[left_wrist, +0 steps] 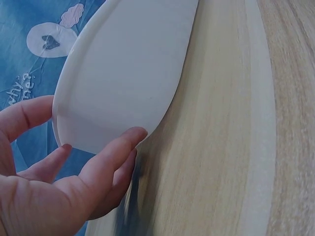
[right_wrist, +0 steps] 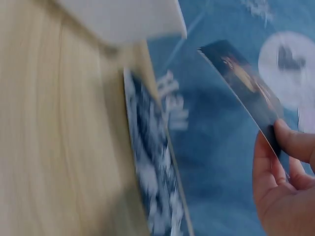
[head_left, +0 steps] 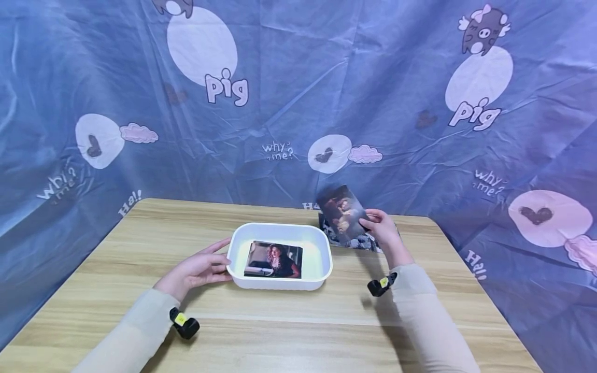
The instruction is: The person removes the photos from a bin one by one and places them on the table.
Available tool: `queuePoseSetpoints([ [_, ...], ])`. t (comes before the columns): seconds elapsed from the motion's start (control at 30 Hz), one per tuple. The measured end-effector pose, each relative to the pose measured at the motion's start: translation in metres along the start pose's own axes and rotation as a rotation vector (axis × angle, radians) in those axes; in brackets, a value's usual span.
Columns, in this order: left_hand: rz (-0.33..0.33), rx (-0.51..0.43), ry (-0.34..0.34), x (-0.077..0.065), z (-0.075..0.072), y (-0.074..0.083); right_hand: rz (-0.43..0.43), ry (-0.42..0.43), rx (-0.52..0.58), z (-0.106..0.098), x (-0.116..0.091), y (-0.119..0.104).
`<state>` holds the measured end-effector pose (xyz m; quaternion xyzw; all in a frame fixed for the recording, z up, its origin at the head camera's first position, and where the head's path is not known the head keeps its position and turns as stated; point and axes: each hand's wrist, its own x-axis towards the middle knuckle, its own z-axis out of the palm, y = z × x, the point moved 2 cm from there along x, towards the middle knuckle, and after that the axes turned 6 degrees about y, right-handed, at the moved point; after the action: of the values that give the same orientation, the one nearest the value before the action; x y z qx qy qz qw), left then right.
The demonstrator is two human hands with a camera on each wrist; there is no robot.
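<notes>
A white plastic tub (head_left: 282, 284) stands on the table with a photo (head_left: 280, 260) of a curly-haired person lying in it. At the tub's left end my left hand (head_left: 200, 269) holds the wall, its fingertips at the rim and lower side, as the left wrist view (left_wrist: 98, 182) shows. My right hand (head_left: 383, 230) pinches a dark photo (head_left: 342, 212) by its edge, thumb on one face and fingers behind. This photo is raised and tilted above a flat black-and-white picture (head_left: 364, 242), which it partly covers in the head view.
The black-and-white picture (right_wrist: 152, 167) lies near the table's back edge, right of the tub. Behind the wooden table (head_left: 289, 331) hangs a blue printed cloth (head_left: 289, 103). A small black camera is strapped to each wrist.
</notes>
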<state>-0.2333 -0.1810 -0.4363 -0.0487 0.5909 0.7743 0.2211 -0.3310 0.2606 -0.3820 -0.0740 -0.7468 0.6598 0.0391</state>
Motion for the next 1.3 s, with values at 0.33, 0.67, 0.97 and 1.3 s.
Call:
queuePoseSetpoints([
  [0.33, -0.003, -0.006, 0.003, -0.001, 0.000, -0.001, 0.104, 0.194, 0.228, -0.077, 0.011, 0.040],
  [0.67, 0.004, -0.017, -0.017, 0.000, -0.001, -0.001, 0.240, 0.380, 0.270, -0.128, 0.008, 0.069],
  [0.97, 0.007, -0.011, -0.018, 0.000, -0.002, -0.001, 0.228, 0.523, 0.137, -0.136, 0.011, 0.084],
  [1.3, 0.010, -0.003, -0.009, 0.000, -0.001, -0.003, 0.150, 0.662, -0.280, -0.125, 0.006, 0.080],
])
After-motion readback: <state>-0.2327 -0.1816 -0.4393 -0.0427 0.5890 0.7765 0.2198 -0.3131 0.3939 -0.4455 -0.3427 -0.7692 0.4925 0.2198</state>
